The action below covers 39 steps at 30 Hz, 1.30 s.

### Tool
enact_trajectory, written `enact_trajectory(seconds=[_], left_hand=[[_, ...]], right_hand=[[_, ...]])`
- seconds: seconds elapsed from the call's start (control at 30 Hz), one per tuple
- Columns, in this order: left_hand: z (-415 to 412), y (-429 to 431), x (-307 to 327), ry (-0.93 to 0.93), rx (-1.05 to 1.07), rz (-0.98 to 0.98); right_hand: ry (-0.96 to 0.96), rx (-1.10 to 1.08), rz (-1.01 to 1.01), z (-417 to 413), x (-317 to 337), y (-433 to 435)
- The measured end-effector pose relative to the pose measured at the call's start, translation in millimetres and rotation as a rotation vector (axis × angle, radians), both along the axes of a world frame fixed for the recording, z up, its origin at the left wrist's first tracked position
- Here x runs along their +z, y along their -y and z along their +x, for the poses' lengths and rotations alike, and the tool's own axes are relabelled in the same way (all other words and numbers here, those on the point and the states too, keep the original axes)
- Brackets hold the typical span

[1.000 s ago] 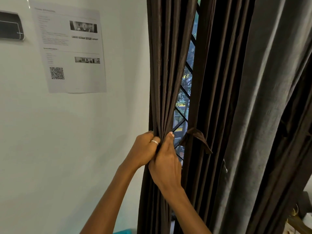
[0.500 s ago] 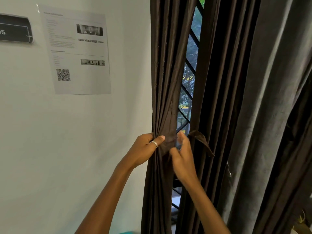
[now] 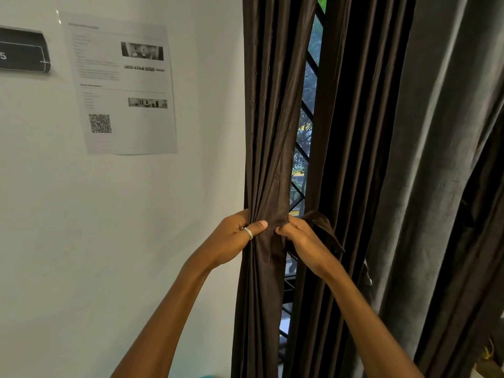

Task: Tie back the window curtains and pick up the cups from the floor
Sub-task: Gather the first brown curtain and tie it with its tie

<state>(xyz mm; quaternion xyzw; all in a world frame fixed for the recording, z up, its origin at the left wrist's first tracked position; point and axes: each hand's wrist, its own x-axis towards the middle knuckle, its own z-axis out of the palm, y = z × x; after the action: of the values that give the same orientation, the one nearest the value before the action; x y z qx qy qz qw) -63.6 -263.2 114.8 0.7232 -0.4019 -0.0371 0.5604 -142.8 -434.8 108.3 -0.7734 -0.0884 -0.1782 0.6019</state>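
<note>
A dark brown curtain panel (image 3: 270,132) hangs left of the window gap, gathered into a bunch at waist height. My left hand (image 3: 234,238), with a ring on one finger, grips the bunch from the left, thumb across the front. My right hand (image 3: 302,238) grips the bunch from the right. A brown tie-back strap (image 3: 324,230) hangs just right of my right hand, against the second brown panel (image 3: 351,159). No cups are in view.
Black diamond window bars (image 3: 306,148) show through the gap between the panels. A grey curtain (image 3: 436,186) hangs at the right. On the white wall at the left are a printed sheet with a QR code (image 3: 122,85) and a dark sign (image 3: 23,51).
My right hand left the bunch, reached toward the strap, then returned to grip the bunch's right side. My left hand kept its grip. The view shifted slightly left.
</note>
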Motion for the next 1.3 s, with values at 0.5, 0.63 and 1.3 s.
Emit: enact_trajectory(seconds=[0.5,0.63,1.3], left_hand=[[11.2,14.9,-7.3,0.328,0.493,-0.014],[-1.1,18.2,-10.8,0.555,0.652,0.01],[4.2,7.3,1.4,0.236,0.458,-0.005]], right_hand=[[-0.062,-0.497,-0.72,4.2,18.0,2.1],[-0.107,-0.508,-0.544,1.0,15.2,-5.5],[-0.138,-0.105,0.421,-20.6,-6.8,-27.9]])
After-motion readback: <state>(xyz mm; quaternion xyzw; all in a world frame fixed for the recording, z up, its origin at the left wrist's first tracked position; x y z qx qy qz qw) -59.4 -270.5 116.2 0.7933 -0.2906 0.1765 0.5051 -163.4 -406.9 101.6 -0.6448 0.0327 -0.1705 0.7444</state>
